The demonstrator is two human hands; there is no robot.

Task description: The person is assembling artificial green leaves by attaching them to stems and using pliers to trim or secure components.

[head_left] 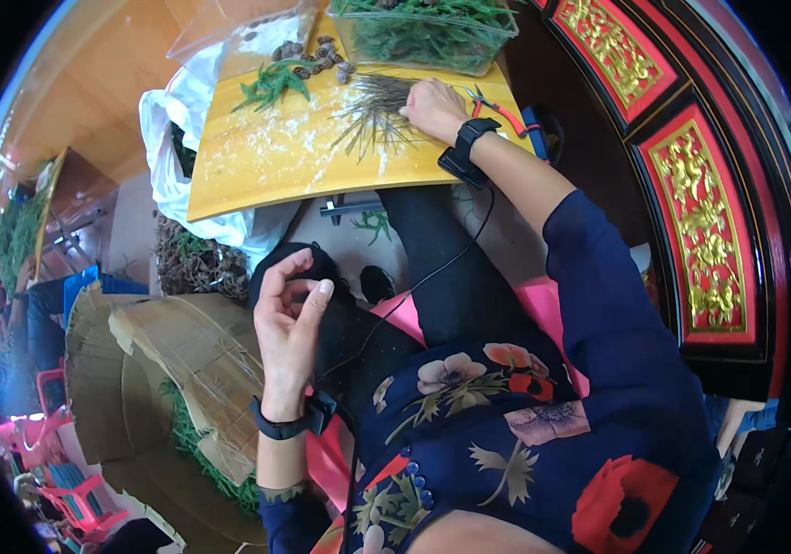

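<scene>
Over my lap, my left hand (288, 323) is raised with its fingers loosely bent and apart, holding nothing. My right hand (434, 109) rests at the far right of the yellow table (257, 180), its fingers closed at the edge of a spread bundle of thin dark wires (377, 118). Its fingertips are partly hidden, but they seem to pinch some of the wires. Just right of that hand lie pliers (508, 118) with red handles. A green artificial sprig (272, 87) and several small brown pine cones (323, 57) sit left of the bundle.
A clear bin of green sprigs (423, 42) stands at the table's far edge, beside a clear tray (229, 42). White plastic bag (167, 157) hangs at the left edge. Below left is a torn cardboard box (109, 369). A carved gold-and-red panel (700, 222) stands right.
</scene>
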